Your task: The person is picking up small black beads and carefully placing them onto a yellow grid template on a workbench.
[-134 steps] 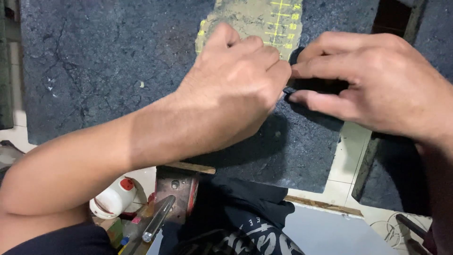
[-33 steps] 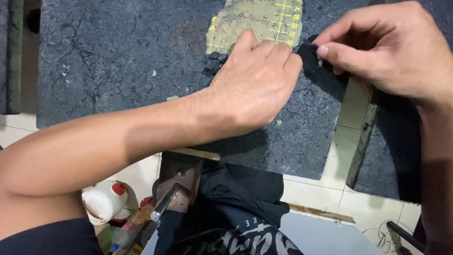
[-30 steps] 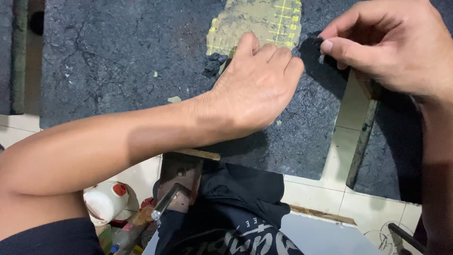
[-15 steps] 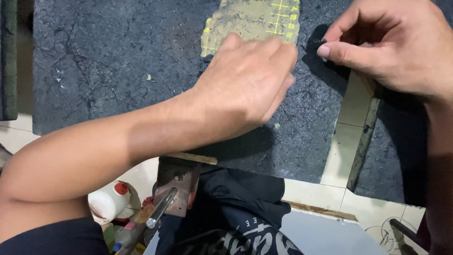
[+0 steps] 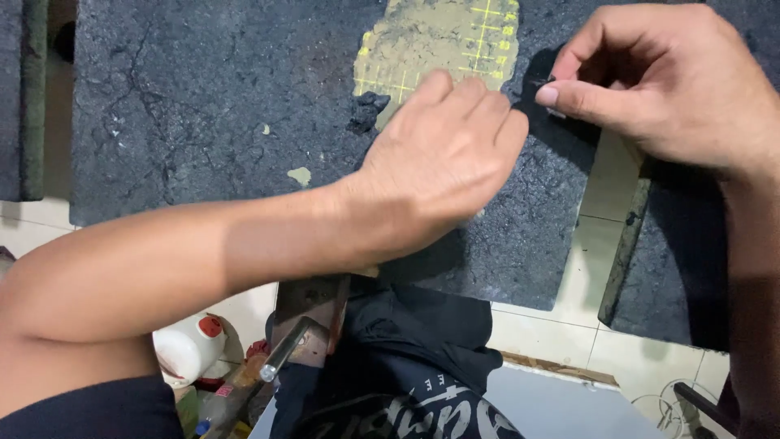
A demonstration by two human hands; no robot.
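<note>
On the dark mat (image 5: 203, 106), left hand (image 5: 443, 162) pressing flat, released, right hand (image 5: 666, 81) grip pinching small dark piece (image 5: 540, 81).

A dark rough mat (image 5: 203, 106) is pressed flat by the left hand (image 5: 443, 162), palm down, fingers together, beside a worn yellow-green grid patch (image 5: 431, 49). A small dark piece (image 5: 540, 81) is pinched btwn thumb & forefinger of the right hand (image 5: 666, 89) at the mat's upper right. A white bottle w/ red cap (image 5: 191, 345) is seen below, near a hammer (image 5: 284, 358).
</note>
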